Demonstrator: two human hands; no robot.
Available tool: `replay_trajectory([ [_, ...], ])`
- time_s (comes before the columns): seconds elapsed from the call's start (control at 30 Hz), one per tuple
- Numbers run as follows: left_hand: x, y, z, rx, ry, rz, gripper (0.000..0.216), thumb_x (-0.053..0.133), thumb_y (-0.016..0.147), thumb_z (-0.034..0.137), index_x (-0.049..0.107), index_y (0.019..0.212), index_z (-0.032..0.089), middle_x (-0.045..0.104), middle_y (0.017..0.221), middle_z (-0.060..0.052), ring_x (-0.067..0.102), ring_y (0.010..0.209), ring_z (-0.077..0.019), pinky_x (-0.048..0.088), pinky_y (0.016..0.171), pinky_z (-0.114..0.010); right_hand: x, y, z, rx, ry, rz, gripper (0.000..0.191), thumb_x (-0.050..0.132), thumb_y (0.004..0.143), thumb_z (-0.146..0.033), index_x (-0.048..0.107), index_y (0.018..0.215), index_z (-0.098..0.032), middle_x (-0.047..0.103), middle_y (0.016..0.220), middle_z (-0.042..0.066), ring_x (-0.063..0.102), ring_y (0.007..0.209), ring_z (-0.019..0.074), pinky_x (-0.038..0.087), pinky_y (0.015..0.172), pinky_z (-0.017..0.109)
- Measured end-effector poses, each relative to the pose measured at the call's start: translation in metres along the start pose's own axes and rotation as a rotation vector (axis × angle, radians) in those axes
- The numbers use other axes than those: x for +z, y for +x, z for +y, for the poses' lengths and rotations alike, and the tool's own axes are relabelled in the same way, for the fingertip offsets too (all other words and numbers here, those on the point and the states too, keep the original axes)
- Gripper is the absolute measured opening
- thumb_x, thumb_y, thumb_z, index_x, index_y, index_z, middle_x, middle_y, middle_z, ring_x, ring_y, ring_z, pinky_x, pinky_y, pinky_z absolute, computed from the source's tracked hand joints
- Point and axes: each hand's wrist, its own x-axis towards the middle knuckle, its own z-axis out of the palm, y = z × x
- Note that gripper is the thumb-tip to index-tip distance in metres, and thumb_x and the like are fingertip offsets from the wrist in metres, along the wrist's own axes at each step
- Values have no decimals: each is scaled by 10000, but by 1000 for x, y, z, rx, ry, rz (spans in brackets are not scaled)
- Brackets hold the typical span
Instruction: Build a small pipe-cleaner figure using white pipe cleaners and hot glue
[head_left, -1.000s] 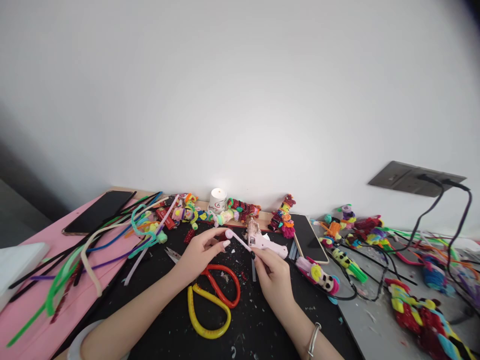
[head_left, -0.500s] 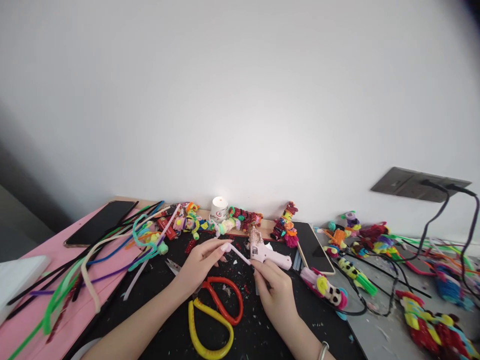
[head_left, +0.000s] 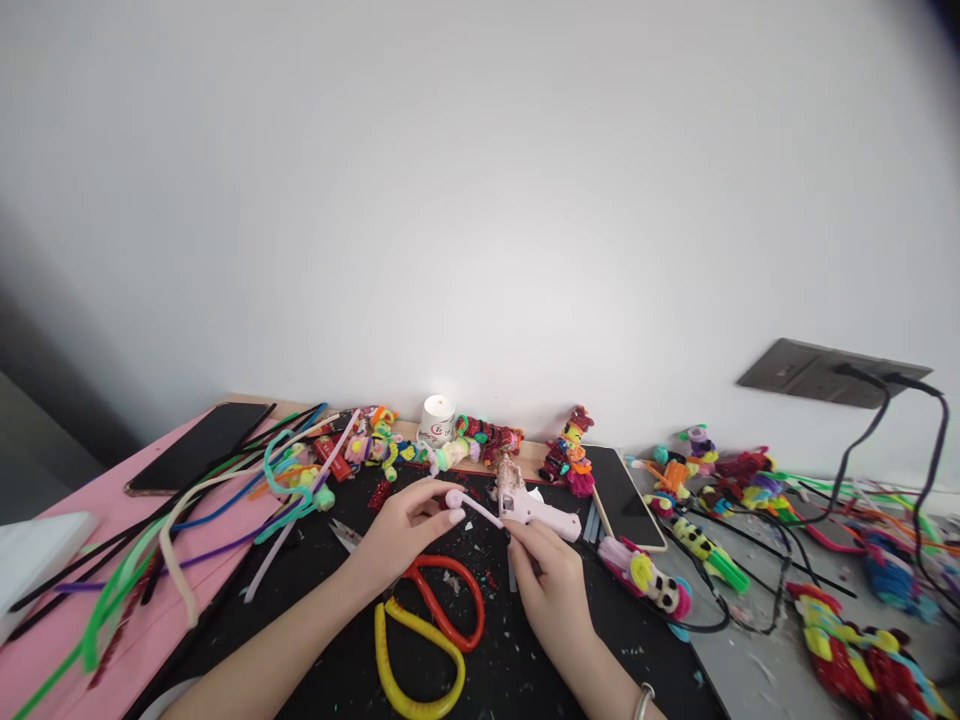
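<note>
Two bare hands work at one pale lilac, fuzzy craft stem (head_left: 480, 510) with a small coil at one end. It spans the gap between them, above a black work mat (head_left: 517, 665) strewn with scraps. Left hand (head_left: 405, 533): thumb and fingertips closed on the coiled end. Right hand (head_left: 551, 568): thumb and forefinger pinch the straight end; other fingers curled.

Nearer the wearer, a pair of scissors with one red and one yellow loop handle (head_left: 481, 605) lies on the mat, blades pointing left, partly behind the left forearm. Just beyond the right hand: a pale pink plastic glue gun (head_left: 551, 517), on its side. Farther back, a white printed paper cup (head_left: 436, 420) stands near the wall. To the left, many-coloured fuzzy stems (head_left: 180, 560) lie loosely heaped over a pink surface (head_left: 232, 572).
</note>
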Motion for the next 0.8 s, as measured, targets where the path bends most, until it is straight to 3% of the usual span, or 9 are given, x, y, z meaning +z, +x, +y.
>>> replay_trajectory([
  [0.17,0,0,1,18,119,31,219,611,795,326,676,953,189,666,926,-47,606,804,-187,494,747,-293,-1,0,1,47,28,23,248,463,889,-140,706,938,-148,658,706,57,645,641,179,521,589,260],
  [0.4,-4,2,1,-46,136,269,338,559,808,433,646,979,155,695,840,-56,615,665,-186,489,665,-301,-4,0,1,64,-3,83,259,453,891,-140,699,974,-133,710,809,87,674,719,192,538,661,277],
  [0.6,-7,2,-1,11,112,343,341,537,825,436,632,995,156,677,806,-36,590,618,-166,469,650,-286,-4,-7,-12,-27,-161,-89,298,426,895,-150,663,1073,-125,658,636,56,610,542,186,497,533,282],
  [0.8,-8,2,2,-8,138,363,383,523,837,436,630,1064,147,676,837,-40,589,659,-171,473,664,-286,-2,-10,-21,8,-121,-206,261,450,892,-122,668,1022,-186,694,869,75,659,762,196,529,693,285],
])
